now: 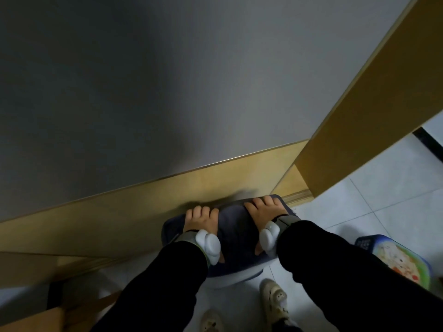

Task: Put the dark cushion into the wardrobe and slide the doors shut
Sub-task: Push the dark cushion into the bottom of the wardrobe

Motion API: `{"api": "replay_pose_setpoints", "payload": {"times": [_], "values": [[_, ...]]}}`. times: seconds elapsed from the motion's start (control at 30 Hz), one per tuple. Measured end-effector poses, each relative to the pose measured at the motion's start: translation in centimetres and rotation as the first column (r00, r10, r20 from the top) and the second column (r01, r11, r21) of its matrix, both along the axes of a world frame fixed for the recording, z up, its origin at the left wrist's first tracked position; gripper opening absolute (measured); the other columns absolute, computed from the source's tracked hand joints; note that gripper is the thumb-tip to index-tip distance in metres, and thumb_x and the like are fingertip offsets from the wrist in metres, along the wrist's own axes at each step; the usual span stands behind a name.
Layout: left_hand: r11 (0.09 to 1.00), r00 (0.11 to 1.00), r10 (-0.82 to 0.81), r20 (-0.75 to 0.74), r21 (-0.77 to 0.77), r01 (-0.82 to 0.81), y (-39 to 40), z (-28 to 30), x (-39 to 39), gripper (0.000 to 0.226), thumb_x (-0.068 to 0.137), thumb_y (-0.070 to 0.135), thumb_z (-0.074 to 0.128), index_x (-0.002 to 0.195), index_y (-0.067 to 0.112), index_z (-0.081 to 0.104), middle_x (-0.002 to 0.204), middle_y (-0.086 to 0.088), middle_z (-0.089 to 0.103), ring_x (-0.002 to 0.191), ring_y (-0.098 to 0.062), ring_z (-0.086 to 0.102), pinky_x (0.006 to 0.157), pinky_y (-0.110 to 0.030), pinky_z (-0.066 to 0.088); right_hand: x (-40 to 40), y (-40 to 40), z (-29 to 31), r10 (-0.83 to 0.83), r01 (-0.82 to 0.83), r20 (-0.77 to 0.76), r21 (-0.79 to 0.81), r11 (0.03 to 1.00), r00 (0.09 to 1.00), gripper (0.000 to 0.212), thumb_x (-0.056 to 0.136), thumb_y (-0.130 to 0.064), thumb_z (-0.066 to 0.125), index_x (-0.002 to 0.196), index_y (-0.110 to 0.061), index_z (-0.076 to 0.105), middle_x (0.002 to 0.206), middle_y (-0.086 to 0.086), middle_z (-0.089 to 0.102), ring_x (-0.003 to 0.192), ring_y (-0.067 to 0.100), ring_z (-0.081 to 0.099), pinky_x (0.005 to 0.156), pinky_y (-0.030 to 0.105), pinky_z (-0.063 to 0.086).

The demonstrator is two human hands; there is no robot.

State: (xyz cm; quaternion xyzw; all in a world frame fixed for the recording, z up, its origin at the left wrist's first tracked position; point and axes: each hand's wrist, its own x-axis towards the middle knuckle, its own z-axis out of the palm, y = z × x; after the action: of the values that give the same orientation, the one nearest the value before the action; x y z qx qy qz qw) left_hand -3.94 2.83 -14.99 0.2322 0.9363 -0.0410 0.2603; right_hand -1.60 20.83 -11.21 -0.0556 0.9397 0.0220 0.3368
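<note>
I hold the dark cushion [233, 232] in both hands, low down at the bottom edge of the wardrobe [143, 207]. My left hand [201, 219] has its grip closed over the cushion's left part, fingers curled over the far edge; my right hand [262, 212] grips the right part the same way, thumb underneath. The cushion's far edge lies over the wardrobe's wooden floor panel, near the right corner; its near half hangs out above the white floor tiles [374, 195]. Inside the wardrobe I see only a grey back wall [167, 80] and the bare wooden bottom. A wooden sliding door [374, 111] stands just right of the cushion. On the floor to my right lies a colourful printed cushion [398, 259]. My shoes [275, 298] are below the dark cushion. White sensors [208, 243] sit on both wrists.
</note>
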Motion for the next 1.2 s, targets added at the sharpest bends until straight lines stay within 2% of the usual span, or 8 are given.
{"api": "replay_pose_setpoints", "payload": {"times": [0.07, 0.13, 0.27, 0.47, 0.6, 0.77, 1.0, 1.2], "values": [[1.0, 0.998, -0.001, 0.056, 0.019, 0.0, 0.3, -0.2, 0.3, 0.078, 0.077, 0.043, 0.064, 0.139, 0.014, 0.026, 0.144, -0.007, 0.035, 0.138, -0.031, 0.024, 0.115, -0.044, 0.015, 0.2, -0.2, -0.2, 0.012, -0.012, 0.016, -0.017, 1.0, 1.0, 0.064, 0.089, -0.029, 0.051, 0.143, -0.011, 0.02, 0.153, 0.012, 0.02, 0.141, 0.033, 0.012, 0.116, 0.049, 0.01], [0.999, 0.99, -0.002, 0.139, 0.051, -0.005, 0.6, -0.4, 0.6, 0.088, 0.066, 0.046, 0.074, 0.136, 0.015, 0.03, 0.139, -0.006, 0.041, 0.134, -0.029, 0.033, 0.113, -0.042, 0.021, 0.5, 0.2, -0.5, -0.005, 0.009, 0.06, -0.064, 0.998, 0.998, 0.063, 0.091, -0.025, 0.048, 0.144, -0.008, 0.018, 0.155, 0.01, 0.018, 0.144, 0.029, 0.009, 0.117, 0.05, 0.004], [0.997, 0.991, 0.011, 0.134, 0.076, -0.021, 1.5, -0.4, 0.8, 0.084, 0.056, 0.046, 0.079, 0.124, 0.017, 0.038, 0.124, -0.004, 0.052, 0.115, -0.025, 0.051, 0.096, -0.034, 0.036, 1.2, 1.5, -1.6, -0.014, 0.004, -0.064, -0.147, 0.989, 0.998, 0.055, 0.091, -0.025, 0.049, 0.139, -0.008, 0.029, 0.146, 0.013, 0.036, 0.134, 0.029, 0.032, 0.113, 0.042, 0.021], [0.999, 0.972, 0.048, 0.229, -0.01, -0.046, 5.3, 1.2, 1.3, 0.083, 0.068, 0.041, 0.074, 0.137, 0.019, 0.034, 0.138, -0.006, 0.047, 0.125, -0.025, 0.047, 0.103, -0.036, 0.037, 2.2, 4.9, -2.5, 0.015, -0.037, -0.126, -0.174, 0.984, 0.992, 0.039, 0.087, -0.022, 0.05, 0.122, -0.007, 0.041, 0.13, 0.014, 0.052, 0.12, 0.031, 0.046, 0.1, 0.04, 0.035], [0.997, 0.975, 0.058, 0.215, -0.058, -0.047, 10.5, 3.2, 2.0, 0.051, 0.087, 0.031, 0.057, 0.132, 0.012, 0.041, 0.137, -0.011, 0.049, 0.125, -0.026, 0.047, 0.103, -0.037, 0.036, 3.5, 9.7, -2.4, -0.009, -0.019, -0.127, -0.216, 0.976, 0.992, 0.041, 0.083, -0.024, 0.056, 0.119, -0.008, 0.043, 0.127, 0.012, 0.054, 0.118, 0.029, 0.048, 0.097, 0.038, 0.035], [0.997, 0.986, 0.021, 0.163, -0.079, -0.008, 19.0, 5.5, 2.6, 0.052, 0.088, 0.027, 0.055, 0.134, 0.011, 0.038, 0.137, -0.012, 0.049, 0.125, -0.027, 0.047, 0.104, -0.038, 0.035, 4.9, 17.8, -0.7, -0.047, 0.021, -0.108, -0.231, 0.973, 0.993, 0.077, 0.061, -0.036, 0.075, 0.123, -0.01, 0.038, 0.126, 0.008, 0.051, 0.118, 0.027, 0.047, 0.097, 0.035, 0.035], [0.994, 0.988, -0.088, 0.129, -0.049, 0.095, 31.4, 7.8, 2.4, 0.045, 0.089, 0.026, 0.051, 0.13, 0.01, 0.039, 0.136, -0.013, 0.048, 0.125, -0.028, 0.044, 0.106, -0.039, 0.029, 6.0, 29.4, 1.4, -0.195, 0.166, -0.117, -0.219, 0.961, 0.974, 0.072, 0.061, -0.04, 0.072, 0.119, -0.014, 0.038, 0.123, 0.006, 0.051, 0.115, 0.026, 0.049, 0.095, 0.033, 0.035], [0.978, 0.972, -0.207, 0.108, 0.016, 0.206, 40.0, 9.9, 1.9, 0.048, 0.087, 0.026, 0.055, 0.13, 0.012, 0.038, 0.136, -0.012, 0.046, 0.125, -0.029, 0.042, 0.106, -0.039, 0.026, 7.0, 37.5, 2.3, -0.307, 0.269, -0.225, -0.185, 0.945, 0.925, 0.067, 0.051, -0.041, 0.067, 0.107, -0.011, 0.045, 0.106, 0.007, 0.059, 0.096, 0.028, 0.059, 0.07, 0.03, 0.031]]}}
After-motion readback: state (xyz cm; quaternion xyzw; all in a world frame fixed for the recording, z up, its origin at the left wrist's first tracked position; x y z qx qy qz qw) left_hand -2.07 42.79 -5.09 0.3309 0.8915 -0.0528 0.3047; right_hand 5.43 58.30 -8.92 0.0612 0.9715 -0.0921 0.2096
